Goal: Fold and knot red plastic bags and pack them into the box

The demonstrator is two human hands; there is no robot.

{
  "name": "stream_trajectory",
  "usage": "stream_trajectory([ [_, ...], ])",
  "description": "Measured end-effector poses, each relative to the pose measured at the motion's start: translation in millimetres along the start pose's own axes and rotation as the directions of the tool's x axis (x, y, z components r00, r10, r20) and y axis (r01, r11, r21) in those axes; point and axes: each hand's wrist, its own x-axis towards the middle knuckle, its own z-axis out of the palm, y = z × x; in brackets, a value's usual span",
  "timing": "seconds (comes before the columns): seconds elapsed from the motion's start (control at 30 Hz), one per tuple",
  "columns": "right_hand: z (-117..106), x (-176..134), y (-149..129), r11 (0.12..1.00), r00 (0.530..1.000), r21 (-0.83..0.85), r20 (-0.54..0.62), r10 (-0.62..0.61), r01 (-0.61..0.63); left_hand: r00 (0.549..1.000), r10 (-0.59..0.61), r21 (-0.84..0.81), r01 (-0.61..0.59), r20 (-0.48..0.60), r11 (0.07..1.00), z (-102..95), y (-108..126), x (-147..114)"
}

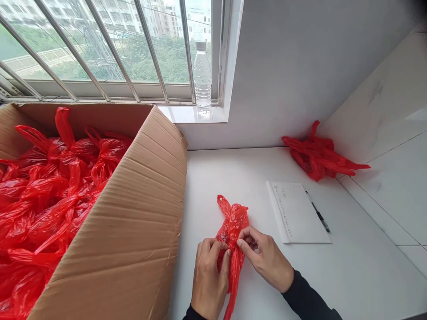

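Note:
A crumpled red plastic bag (pixel 234 224) lies on the white counter (pixel 350 275) in front of me. My left hand (pixel 209 278) pinches its left side near the middle. My right hand (pixel 265 258) grips its right side, fingertips pressed into the plastic. Both hands meet on the bag, whose handles point away from me and whose tail hangs down between my wrists.
A large open cardboard box (pixel 140 222) full of tied red bags (pixel 46 186) fills the left. A small pile of red bags (pixel 316 153) lies by the back wall. A sheet of paper (pixel 298 213) with a pen (pixel 318 213) lies right. A water bottle (pixel 202 75) stands on the sill.

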Motion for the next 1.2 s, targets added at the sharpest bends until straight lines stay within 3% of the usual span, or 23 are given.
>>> stream_trajectory([
  [0.27, -14, -6, 14, 0.996, 0.995, -0.044, -0.072, 0.072, -0.076, 0.993, 0.051, 0.044, -0.047, -0.103, 0.998, -7.2, -5, -9],
  [0.33, -14, -7, 14, 0.992, 0.993, -0.109, -0.112, 0.044, -0.056, 0.989, 0.088, 0.057, -0.082, -0.122, 0.995, -7.3, -5, -11],
  [0.47, -17, -7, 6, 0.938, 0.955, -0.288, -0.165, -0.246, 0.192, 0.974, 0.192, 0.077, -0.184, -0.118, 0.98, -8.7, 2, -11],
  [0.57, -19, -4, 0, 0.853, 0.907, -0.343, -0.006, -0.421, 0.393, 0.97, 0.225, 0.081, -0.217, -0.091, 0.973, -10.4, 7, -12],
  [0.67, -19, -1, -2, 0.796, 0.885, -0.395, 0.126, -0.448, 0.459, 0.974, 0.213, 0.071, -0.207, -0.081, 0.976, -11.1, 8, -15],
  [0.83, -18, 2, 2, 0.817, 0.91, -0.402, 0.156, -0.384, 0.414, 0.979, 0.185, 0.054, -0.18, -0.085, 0.982, -10.6, 5, -18],
  [1.07, -25, -3, 7, 0.883, 0.945, -0.352, 0.013, -0.326, 0.31, 0.97, 0.21, 0.079, -0.202, -0.12, 0.976, -13.4, 2, -16],
  [1.2, -36, -5, 10, 0.919, 0.965, -0.331, -0.068, -0.251, 0.216, 0.976, 0.153, 0.069, -0.144, -0.153, 0.987, -15.3, -8, -16],
])
